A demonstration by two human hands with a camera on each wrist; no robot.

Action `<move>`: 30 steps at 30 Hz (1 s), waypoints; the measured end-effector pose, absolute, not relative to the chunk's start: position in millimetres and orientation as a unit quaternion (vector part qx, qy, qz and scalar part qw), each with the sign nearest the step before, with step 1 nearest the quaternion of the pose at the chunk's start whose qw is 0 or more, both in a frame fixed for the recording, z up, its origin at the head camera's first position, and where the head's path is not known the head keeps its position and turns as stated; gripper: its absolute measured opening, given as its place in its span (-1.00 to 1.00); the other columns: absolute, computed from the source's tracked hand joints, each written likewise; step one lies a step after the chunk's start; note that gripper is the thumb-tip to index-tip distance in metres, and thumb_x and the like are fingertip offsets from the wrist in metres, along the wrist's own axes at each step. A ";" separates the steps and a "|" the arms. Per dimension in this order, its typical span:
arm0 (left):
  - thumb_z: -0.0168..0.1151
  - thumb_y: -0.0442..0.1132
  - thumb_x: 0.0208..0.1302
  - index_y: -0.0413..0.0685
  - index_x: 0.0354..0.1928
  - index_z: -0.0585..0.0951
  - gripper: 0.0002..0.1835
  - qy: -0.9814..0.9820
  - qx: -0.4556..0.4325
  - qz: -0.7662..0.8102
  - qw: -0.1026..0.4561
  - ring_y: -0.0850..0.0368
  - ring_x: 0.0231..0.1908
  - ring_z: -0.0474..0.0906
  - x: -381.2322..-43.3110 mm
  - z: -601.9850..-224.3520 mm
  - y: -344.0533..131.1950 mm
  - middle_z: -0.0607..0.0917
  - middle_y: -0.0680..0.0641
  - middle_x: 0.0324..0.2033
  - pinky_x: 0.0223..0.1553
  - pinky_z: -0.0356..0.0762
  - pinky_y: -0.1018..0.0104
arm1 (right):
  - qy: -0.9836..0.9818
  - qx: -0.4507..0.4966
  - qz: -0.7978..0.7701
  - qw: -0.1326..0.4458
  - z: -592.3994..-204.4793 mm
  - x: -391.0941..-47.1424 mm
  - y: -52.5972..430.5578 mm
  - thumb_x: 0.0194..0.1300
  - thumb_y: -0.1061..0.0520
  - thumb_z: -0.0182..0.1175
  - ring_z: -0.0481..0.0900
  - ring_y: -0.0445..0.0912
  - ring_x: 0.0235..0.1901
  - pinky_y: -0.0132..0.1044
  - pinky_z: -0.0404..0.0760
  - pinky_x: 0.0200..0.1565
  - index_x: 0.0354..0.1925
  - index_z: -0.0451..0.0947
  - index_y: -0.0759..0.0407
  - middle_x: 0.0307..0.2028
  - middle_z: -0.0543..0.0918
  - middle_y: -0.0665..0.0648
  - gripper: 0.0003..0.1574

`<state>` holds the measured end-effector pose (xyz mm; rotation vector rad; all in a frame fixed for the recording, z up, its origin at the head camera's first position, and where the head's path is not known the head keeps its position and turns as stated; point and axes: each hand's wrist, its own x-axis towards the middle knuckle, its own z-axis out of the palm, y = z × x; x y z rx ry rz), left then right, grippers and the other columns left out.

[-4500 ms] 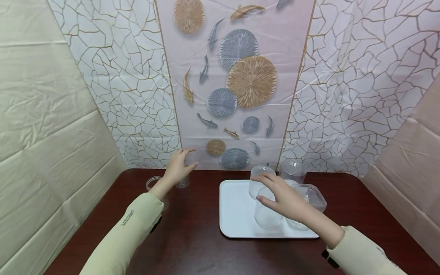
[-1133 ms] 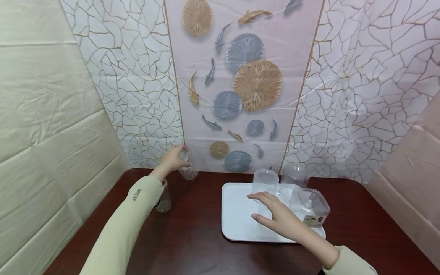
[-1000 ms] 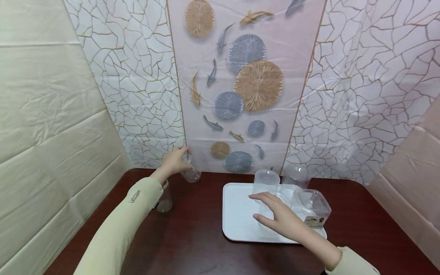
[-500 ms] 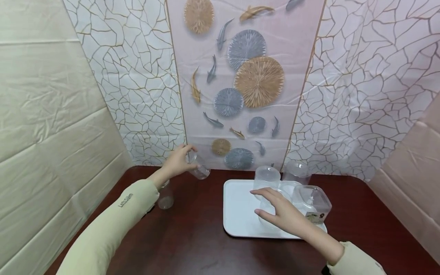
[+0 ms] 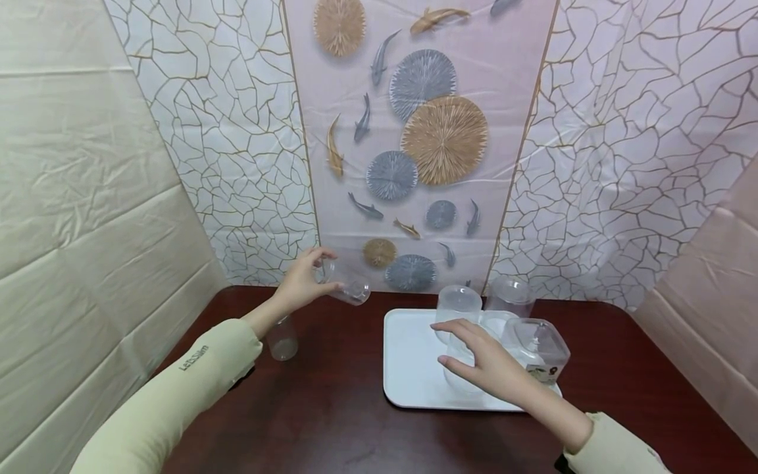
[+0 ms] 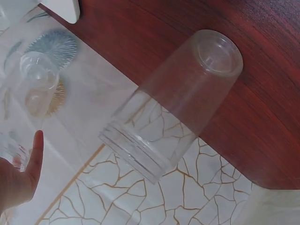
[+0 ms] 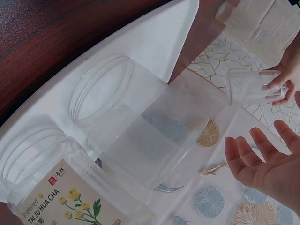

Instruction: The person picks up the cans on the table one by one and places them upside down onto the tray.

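My left hand (image 5: 299,283) grips a clear plastic jar (image 5: 353,289) near its mouth end, with thumb and fingers round it. That jar leans well over, its base pointing right, in front of the back wall. A second clear jar (image 6: 187,93) with a threaded mouth stands upright on the table, behind my left wrist in the head view. My right hand (image 5: 488,362) is spread with relaxed fingers above a clear jar (image 5: 458,382) on the white tray (image 5: 408,368), holding nothing. Beside it are a frosted jar (image 5: 458,303) and a labelled square jar (image 5: 545,352), mouth down.
Another clear jar (image 5: 510,293) stands at the tray's back edge, close to the patterned wall cloth (image 5: 391,217). Dark red tabletop (image 5: 331,395) shows between the tray and the left side. Cream cloth walls (image 5: 89,263) close in both sides.
My left hand was open beside the jar at the back; it has since taken hold of it, lifted it and tipped it with the base swinging right. My right hand has hardly moved.
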<state>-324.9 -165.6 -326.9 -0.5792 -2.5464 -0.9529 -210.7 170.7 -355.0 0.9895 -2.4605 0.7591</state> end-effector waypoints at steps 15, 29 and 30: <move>0.46 -0.22 -0.01 -0.06 0.08 0.48 -0.43 -0.844 -0.220 -0.459 0.171 -0.09 0.01 0.45 -298.6 -324.1 -164.7 0.48 -0.13 0.06 -0.16 0.63 0.13 | -0.879 0.319 0.307 0.177 -352.4 -210.3 173.2 0.20 0.16 0.26 0.49 -0.03 0.04 -0.15 0.61 -0.13 0.19 0.41 0.12 0.09 0.55 0.08 -0.43; 0.44 -0.27 0.01 -0.08 0.12 0.45 -0.42 -0.810 -0.193 -0.534 0.147 -0.13 0.12 0.38 -280.9 -329.0 -160.7 0.49 -0.11 0.13 -0.06 0.56 0.15 | -0.873 0.294 0.343 0.183 -349.8 -213.0 174.7 0.20 0.22 0.25 0.47 0.06 0.04 -0.17 0.59 -0.16 0.23 0.34 0.21 0.12 0.50 0.19 -0.37; 0.44 -0.29 0.02 -0.10 0.12 0.45 -0.42 -0.805 -0.192 -0.542 0.146 -0.12 0.11 0.39 -280.4 -329.5 -160.4 0.48 -0.12 0.13 -0.07 0.57 0.21 | -0.873 0.293 0.344 0.181 -349.2 -213.4 174.7 0.21 0.22 0.25 0.47 0.07 0.05 -0.17 0.59 -0.16 0.24 0.33 0.22 0.13 0.50 0.20 -0.36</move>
